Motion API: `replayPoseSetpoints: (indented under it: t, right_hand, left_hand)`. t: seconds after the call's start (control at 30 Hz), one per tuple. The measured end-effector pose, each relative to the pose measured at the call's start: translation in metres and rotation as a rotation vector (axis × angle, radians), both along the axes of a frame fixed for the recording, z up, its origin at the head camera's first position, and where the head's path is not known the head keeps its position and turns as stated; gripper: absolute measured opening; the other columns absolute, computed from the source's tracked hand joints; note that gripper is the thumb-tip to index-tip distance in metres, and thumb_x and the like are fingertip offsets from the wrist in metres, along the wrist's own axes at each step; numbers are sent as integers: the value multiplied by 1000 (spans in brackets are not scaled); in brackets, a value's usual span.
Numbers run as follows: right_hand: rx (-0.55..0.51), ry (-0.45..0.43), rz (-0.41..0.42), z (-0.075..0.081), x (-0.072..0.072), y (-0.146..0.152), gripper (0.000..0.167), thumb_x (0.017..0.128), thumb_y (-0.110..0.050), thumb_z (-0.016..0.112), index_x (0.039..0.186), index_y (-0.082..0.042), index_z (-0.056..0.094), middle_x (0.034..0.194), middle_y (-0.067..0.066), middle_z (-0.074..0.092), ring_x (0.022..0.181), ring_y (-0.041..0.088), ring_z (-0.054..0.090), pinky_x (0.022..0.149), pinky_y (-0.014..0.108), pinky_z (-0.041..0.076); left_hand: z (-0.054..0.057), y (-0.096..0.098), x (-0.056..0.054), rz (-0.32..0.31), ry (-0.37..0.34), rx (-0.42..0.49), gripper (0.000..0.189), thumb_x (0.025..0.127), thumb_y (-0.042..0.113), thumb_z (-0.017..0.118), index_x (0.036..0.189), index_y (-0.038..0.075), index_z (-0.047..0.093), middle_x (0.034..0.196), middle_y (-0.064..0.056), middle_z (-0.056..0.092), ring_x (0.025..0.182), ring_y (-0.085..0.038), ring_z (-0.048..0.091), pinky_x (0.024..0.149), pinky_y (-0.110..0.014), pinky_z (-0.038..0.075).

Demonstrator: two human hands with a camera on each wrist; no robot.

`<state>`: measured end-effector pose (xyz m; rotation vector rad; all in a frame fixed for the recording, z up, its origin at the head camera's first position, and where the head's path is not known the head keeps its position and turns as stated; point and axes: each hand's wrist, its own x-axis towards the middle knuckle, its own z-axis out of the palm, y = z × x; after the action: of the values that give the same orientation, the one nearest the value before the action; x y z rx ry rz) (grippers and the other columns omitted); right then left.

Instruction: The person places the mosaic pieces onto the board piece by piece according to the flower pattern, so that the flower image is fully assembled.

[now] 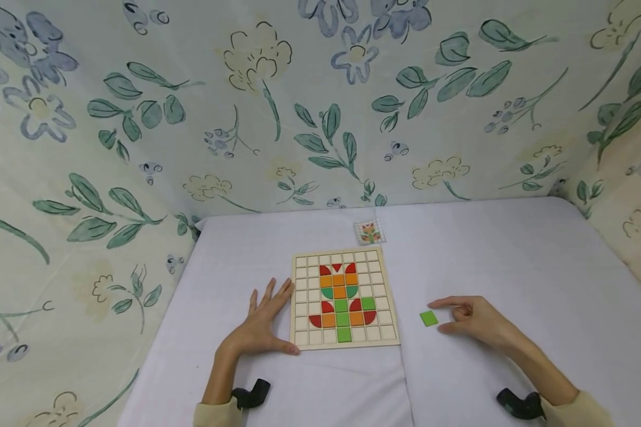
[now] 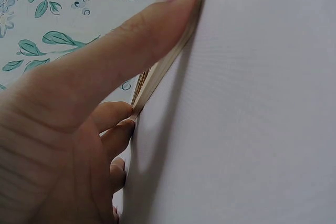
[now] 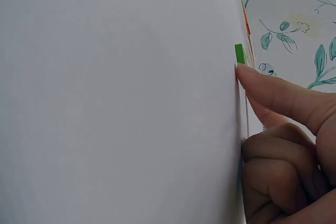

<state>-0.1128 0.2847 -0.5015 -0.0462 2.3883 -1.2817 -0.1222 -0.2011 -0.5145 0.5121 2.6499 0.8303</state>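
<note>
A square wooden board [image 1: 390, 333] with a grid lies on the white cloth, bearing a tulip pattern of red, orange and green tiles. My left hand [image 1: 262, 326] spreads along the board's left side; its fingertips touch that edge and the thumb rests at the near left corner. To the right of the board, my right hand [image 1: 478, 320] holds a square green tile [image 1: 429, 318] at its edge between thumb and index finger, low over the cloth. In the right wrist view the thumb meets the green tile [image 3: 240, 53], and the other fingers are curled.
Behind the board lies a small pattern card [image 1: 370, 232] showing a similar flower. The table carries a white cloth [image 1: 491, 249]. Floral fabric [image 1: 278, 142] hangs behind and at the sides. Black wrist devices [image 1: 252, 394] sit at both sleeves.
</note>
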Motion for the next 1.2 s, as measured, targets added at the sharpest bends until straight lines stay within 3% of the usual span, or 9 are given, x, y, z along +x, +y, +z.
replayPoseSetpoints:
  t: [0.27,0.67,1.2]
  right_hand:
    - [2,35,15,1,-2,-12,53,81,-21,86,129,-4,70,61,-7,27,55,7,28,53,24,30]
    - [18,6,7,4,-4,-15,45,80,-15,87,121,-4,72,61,-6,29,57,8,28,55,25,28]
    - [5,24,12,10,-6,-18,47,83,-16,84,124,0,68,62,-6,28,57,8,27,54,25,30]
  left_hand:
    - [0,1,0,7,-2,-8,140,60,59,95,168,23,13,176,5,6,163,-33,-13,125,-66,-18]
    - [3,2,1,11,-3,2,139,60,57,96,167,21,16,176,3,8,163,-35,-12,125,-67,-17]
    - [3,1,1,2,1,2,139,61,56,96,167,20,14,177,2,8,163,-35,-11,125,-67,-17]
